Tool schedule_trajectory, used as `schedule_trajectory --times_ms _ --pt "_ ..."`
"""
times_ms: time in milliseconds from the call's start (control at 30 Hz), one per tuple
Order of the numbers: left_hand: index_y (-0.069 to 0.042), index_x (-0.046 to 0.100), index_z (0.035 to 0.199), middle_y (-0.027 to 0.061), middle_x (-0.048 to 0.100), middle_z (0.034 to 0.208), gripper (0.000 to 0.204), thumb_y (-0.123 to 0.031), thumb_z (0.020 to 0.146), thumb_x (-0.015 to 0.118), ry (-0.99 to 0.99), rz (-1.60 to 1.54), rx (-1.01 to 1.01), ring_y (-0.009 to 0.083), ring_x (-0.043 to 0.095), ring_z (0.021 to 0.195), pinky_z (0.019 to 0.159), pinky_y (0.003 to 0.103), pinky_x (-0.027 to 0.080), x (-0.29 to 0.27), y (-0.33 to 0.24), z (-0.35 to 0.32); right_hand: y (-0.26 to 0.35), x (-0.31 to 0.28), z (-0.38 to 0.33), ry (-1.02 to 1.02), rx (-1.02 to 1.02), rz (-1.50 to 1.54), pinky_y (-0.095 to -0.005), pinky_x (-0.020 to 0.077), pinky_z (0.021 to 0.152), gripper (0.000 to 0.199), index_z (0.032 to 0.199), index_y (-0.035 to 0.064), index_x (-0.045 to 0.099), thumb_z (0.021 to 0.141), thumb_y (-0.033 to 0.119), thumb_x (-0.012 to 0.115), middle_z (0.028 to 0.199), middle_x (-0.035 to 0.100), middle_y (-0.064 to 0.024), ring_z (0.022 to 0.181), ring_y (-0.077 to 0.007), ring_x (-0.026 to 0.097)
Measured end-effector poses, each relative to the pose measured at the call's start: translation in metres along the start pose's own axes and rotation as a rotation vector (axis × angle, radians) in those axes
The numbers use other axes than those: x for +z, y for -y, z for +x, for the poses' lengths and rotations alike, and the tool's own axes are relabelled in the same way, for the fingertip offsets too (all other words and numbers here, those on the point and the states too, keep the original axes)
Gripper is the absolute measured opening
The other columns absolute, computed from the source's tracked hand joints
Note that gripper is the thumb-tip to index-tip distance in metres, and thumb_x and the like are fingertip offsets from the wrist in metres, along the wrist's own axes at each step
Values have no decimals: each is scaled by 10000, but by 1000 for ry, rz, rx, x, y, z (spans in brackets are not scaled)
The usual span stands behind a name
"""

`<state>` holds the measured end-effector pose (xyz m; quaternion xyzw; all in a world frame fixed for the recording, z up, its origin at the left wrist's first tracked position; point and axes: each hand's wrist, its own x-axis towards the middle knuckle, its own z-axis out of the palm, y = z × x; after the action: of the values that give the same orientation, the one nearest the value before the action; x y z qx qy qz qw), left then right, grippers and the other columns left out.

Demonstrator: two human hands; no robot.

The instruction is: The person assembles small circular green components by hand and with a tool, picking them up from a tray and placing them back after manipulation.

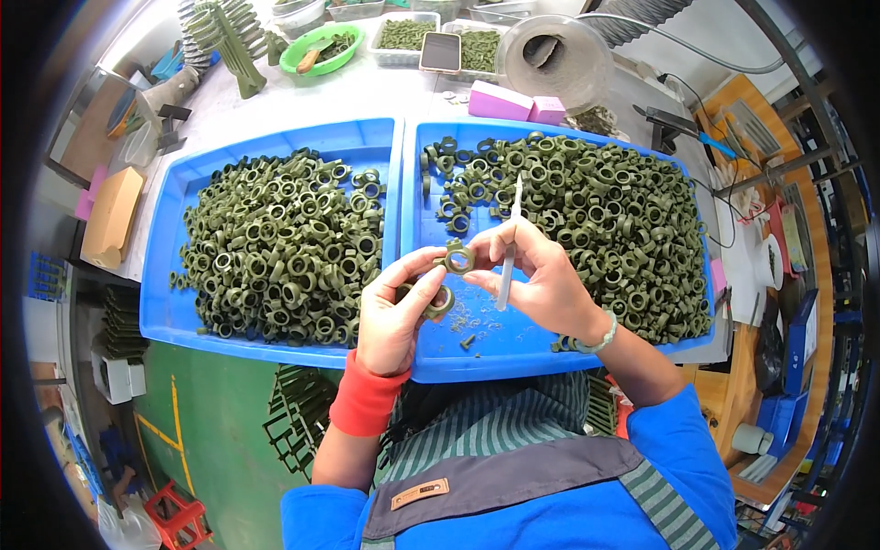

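Note:
My left hand (390, 316) is closed over the front of the right tray. Between its thumb and fingertips is a dark green ring (456, 258) with a small tab, and a second green ring (439, 303) sits lower in the same hand. In my right hand (555, 286) is a slim grey craft knife (507, 270), its blade end pointing up and away from me. The right thumb and fingertips come close to the upper ring; whether they touch it I cannot tell. Beneath both hands, small green scraps (468, 342) lie on the tray's blue bottom.
A left blue tray (158, 275) and a right blue tray (431, 369) stand side by side, heaped with green rings. Behind them are a phone (441, 52), pink blocks (500, 101), a green bowl (353, 60) and tubs of green pieces. A red stool (176, 513) stands at lower left.

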<state>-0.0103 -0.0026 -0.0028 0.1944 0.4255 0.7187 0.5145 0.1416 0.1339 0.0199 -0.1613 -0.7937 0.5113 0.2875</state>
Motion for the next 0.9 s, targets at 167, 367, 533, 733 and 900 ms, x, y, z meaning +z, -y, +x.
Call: schedule_trajectory --times_ms 167,367,533,733,900 --pt "-14 693 1188 16 685 962 247 -24 941 684 -13 276 120 40 577 759 637 193 468 -2 2 -2 -6 5 -4 -16 61 175 -298 572 823 258 906 21 512 846 -45 754 1013 683 -106 938 -142 684" --pt "-17 708 1163 6 686 908 235 -22 929 697 -62 440 211 36 580 728 648 189 476 3 -1 -2 -7 7 -2 -45 12 125 -281 569 789 246 881 26 524 841 -51 754 978 683 -100 902 -133 690" --pt "-19 713 1166 6 683 911 237 -47 930 703 -39 391 120 37 587 736 640 190 477 -1 -2 -3 1 4 1 -22 146 205 -252 536 697 178 1133 9 651 1015 139 621 941 673 -47 764 -101 641" --pt "-1 715 1146 -3 670 861 209 -66 956 659 -49 321 53 53 580 692 611 190 449 -1 -8 -3 6 -33 16 -25 91 292 -242 489 773 310 1209 -13 653 1078 227 508 911 648 -53 845 -94 584" --pt "-2 722 1132 0 669 875 197 -59 957 651 -14 371 18 49 583 696 620 190 456 -2 -15 -2 17 -48 16 177 120 310 -280 512 760 165 1051 -12 660 1037 128 572 951 658 -58 877 -112 612"
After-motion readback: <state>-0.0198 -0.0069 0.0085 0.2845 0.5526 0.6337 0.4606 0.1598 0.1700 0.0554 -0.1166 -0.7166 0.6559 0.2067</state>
